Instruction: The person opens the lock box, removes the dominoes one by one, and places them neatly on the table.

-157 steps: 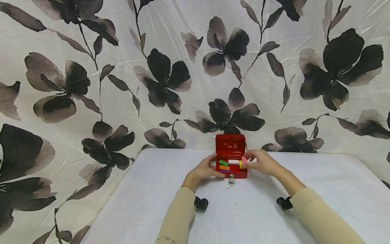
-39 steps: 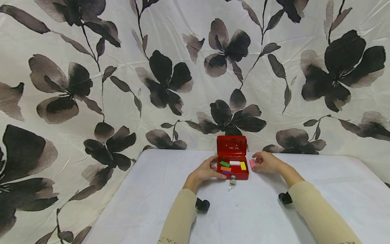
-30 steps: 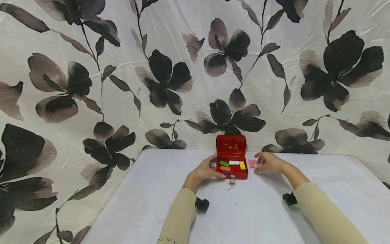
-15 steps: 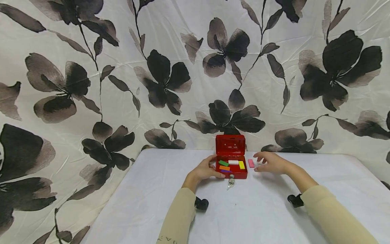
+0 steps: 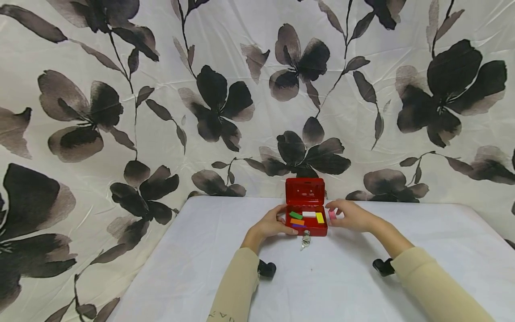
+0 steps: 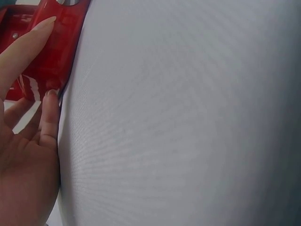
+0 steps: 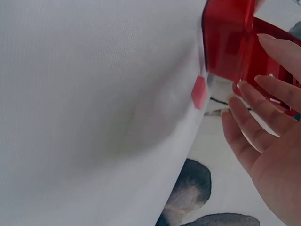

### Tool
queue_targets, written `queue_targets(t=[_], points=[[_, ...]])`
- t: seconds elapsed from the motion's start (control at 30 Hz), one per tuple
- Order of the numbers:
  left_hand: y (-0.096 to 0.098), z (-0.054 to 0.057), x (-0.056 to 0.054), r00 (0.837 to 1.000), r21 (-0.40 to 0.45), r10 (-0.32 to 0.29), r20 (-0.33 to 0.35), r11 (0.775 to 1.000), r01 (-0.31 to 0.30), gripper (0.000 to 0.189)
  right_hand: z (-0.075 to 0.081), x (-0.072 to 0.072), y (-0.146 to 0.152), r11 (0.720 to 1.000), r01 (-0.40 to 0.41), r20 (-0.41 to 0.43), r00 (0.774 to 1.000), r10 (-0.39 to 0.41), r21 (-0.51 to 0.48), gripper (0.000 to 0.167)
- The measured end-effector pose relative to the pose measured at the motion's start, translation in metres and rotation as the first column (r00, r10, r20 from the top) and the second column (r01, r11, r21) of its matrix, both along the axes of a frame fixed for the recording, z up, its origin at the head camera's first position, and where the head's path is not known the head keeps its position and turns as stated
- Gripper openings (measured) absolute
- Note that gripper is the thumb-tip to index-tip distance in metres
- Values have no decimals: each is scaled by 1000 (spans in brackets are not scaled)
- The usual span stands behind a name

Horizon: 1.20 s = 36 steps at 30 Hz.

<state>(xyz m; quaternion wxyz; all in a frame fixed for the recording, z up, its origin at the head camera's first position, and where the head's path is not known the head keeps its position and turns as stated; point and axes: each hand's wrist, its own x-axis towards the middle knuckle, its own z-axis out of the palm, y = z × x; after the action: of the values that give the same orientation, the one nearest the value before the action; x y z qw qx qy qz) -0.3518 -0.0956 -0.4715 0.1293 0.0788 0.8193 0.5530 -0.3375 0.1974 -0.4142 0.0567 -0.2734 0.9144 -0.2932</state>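
A red metal cash box stands with its lid up near the back of the table. My left hand grips its left side, the thumb on the front wall and the fingers at the side. Inside lie small rectangular blocks: a green block, a white block, a yellow block, an orange block and a purple block. A pink block rests on the table right of the box. Over it hovers my right hand, fingers spread and holding nothing.
Keys on a ring hang from the lock at the box's front. A white cloth covers the table, whose back edge runs close behind the box. Floral fabric hangs behind it.
My right hand has brought the pink block out of the box, set it on the table and let go. After drawing away rightward, it has moved back left toward the box. The left hand stays put.
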Motion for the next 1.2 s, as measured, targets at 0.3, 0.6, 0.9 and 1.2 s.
queue_targets(t=[0.3, 0.6, 0.9, 1.2], points=[[0, 0, 1, 1000, -17, -4, -8, 1000, 4, 91, -3, -2, -18, 1000, -14, -41, 999, 15, 16, 50], [0, 2, 2, 1000, 1, -10, 3, 1000, 10, 91, -6, -8, -35, 988, 48, -67, 997, -39, 145, 47], [-1, -1, 0, 1000, 6, -18, 8, 1000, 18, 91, -10, -12, -52, 936, 163, -119, 984, -132, 313, 45], [-2, -1, -2, 1000, 8, -21, -5, 1000, 21, 89, -14, -15, -62, 899, 226, -160, 971, -178, 375, 40]])
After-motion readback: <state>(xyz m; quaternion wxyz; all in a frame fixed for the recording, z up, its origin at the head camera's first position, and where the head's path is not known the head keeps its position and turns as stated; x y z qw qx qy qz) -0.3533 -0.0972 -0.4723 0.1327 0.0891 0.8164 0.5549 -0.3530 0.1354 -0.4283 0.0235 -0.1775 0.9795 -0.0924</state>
